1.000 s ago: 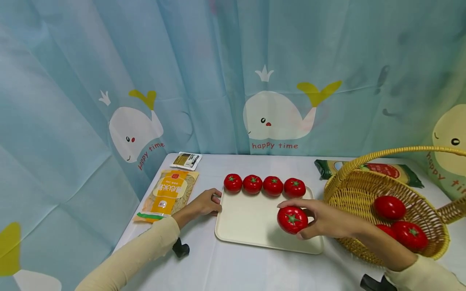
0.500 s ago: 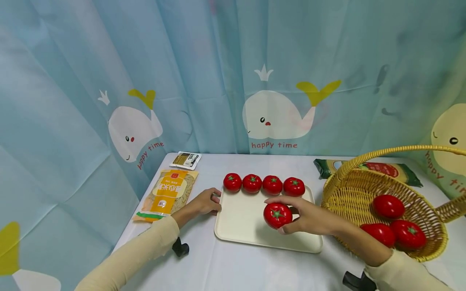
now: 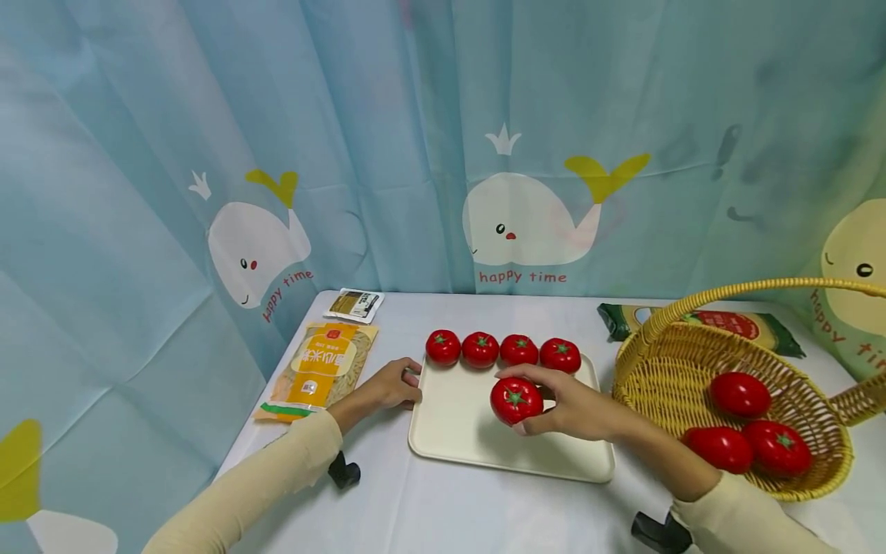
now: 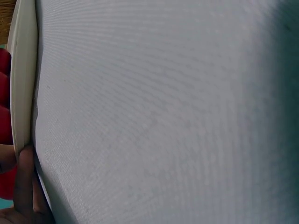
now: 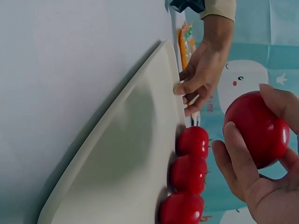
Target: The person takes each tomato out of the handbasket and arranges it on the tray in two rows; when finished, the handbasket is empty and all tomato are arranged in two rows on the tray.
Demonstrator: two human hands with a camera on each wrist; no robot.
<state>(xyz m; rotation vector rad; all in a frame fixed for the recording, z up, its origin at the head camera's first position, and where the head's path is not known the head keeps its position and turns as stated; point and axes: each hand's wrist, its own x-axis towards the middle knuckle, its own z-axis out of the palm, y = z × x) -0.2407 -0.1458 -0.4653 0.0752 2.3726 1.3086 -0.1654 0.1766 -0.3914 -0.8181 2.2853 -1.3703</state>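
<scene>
A red tomato with a green star-shaped top is held in my right hand, above the cream tray. In the right wrist view, the fingers and thumb curl round this tomato, apart from the tray. My left hand pinches the tray's left edge, thumb on the rim; the left wrist view shows its fingers at the tray's side. Several tomatoes stand in a row along the tray's far edge. The wicker basket to the right holds 3 tomatoes.
Left of the tray lies a yellow-orange bag of grain, with a small white-and-brown packet behind it. A green package lies behind the basket, whose tall handle arches upward. A blue whale-print curtain hangs behind the white table.
My right hand has carried the tomato leftward over the tray, slightly farther from me, coming closer to the row. My left hand stays on the tray's edge.
</scene>
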